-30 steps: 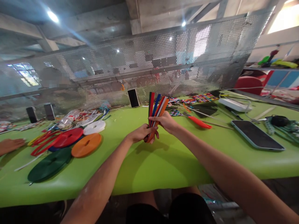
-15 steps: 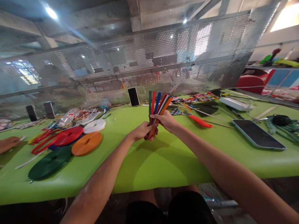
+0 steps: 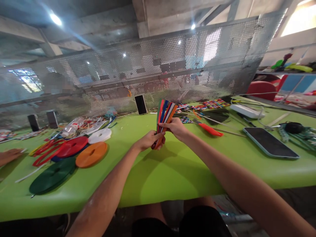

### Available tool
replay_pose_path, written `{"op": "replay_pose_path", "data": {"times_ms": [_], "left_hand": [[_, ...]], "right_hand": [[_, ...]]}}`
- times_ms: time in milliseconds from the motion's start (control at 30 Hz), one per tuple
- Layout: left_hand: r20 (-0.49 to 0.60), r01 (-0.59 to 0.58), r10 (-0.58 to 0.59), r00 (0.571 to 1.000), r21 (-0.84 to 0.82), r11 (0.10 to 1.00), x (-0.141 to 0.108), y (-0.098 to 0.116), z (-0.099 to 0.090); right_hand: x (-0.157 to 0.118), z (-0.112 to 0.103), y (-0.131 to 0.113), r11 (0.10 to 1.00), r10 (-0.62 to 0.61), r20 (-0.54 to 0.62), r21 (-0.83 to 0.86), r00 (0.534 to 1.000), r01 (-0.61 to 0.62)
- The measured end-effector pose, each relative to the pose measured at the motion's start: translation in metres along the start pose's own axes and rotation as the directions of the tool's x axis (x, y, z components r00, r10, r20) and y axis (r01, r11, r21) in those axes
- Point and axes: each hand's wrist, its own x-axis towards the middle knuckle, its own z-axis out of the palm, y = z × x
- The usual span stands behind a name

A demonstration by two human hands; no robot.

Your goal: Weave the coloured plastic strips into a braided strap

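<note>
A fanned bundle of flat coloured strips (image 3: 166, 110), green, red, blue, white and orange, stands upright above the table's middle. My left hand (image 3: 151, 140) is closed around its lower end. Higher up, my right hand (image 3: 174, 126) pinches the strips between thumb and fingers from the right side. The lower tips of the strips are mostly hidden by my fingers. To the left lie flat coils of strip: a green coil (image 3: 53, 176), an orange coil (image 3: 91, 154), a red coil (image 3: 74, 146) and a white coil (image 3: 100, 135).
A phone (image 3: 271, 142) lies at right, near a red-orange pointed tool (image 3: 209, 129) and a white power strip (image 3: 247, 111). Another phone (image 3: 141, 104) leans at the back against a perforated metal screen (image 3: 148, 69). At far left rests another person's hand (image 3: 11, 155). Scraps and a plastic bottle (image 3: 71, 127) lie back left.
The strips' upper ends have drawn closer together and lean slightly differently. Both hands keep their grip, with the right-hand fingers shifted a little. The whole view has moved slightly.
</note>
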Motion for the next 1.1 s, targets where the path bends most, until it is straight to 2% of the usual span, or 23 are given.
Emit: {"op": "replay_pose_path", "data": {"times_ms": [233, 500, 600, 767, 900, 1100], "left_hand": [[0.005, -0.008, 0.008, 1.0, 0.004, 1.0, 0.0, -0.001, -0.002], [0.011, 0.0, 0.0, 1.0, 0.001, 1.0, -0.001, 0.002, 0.0], [0.015, -0.012, 0.012, 1.0, -0.007, 1.0, -0.002, 0.003, 0.0], [0.002, -0.006, 0.006, 1.0, 0.007, 1.0, -0.002, 0.004, -0.001], [-0.015, -0.004, 0.004, 1.0, 0.009, 1.0, -0.002, 0.005, -0.001], [-0.029, 0.004, -0.004, 1.0, 0.001, 1.0, -0.002, 0.003, -0.002]], "right_hand": [[-0.003, 0.0, -0.005, 0.997, 0.063, -0.007, 0.035, 0.998, -0.063], [-0.002, -0.002, -0.008, 0.999, 0.038, -0.033, 0.007, 0.999, -0.038], [0.001, -0.006, -0.006, 0.999, 0.028, -0.036, -0.029, 0.999, -0.029], [0.002, -0.015, -0.011, 0.991, 0.057, 0.057, -0.123, 0.997, -0.05], [0.001, -0.015, -0.014, 0.984, 0.112, 0.019, -0.139, 0.994, -0.108], [0.006, -0.017, -0.008, 0.997, 0.04, 0.032, -0.062, 0.999, -0.038]]}}
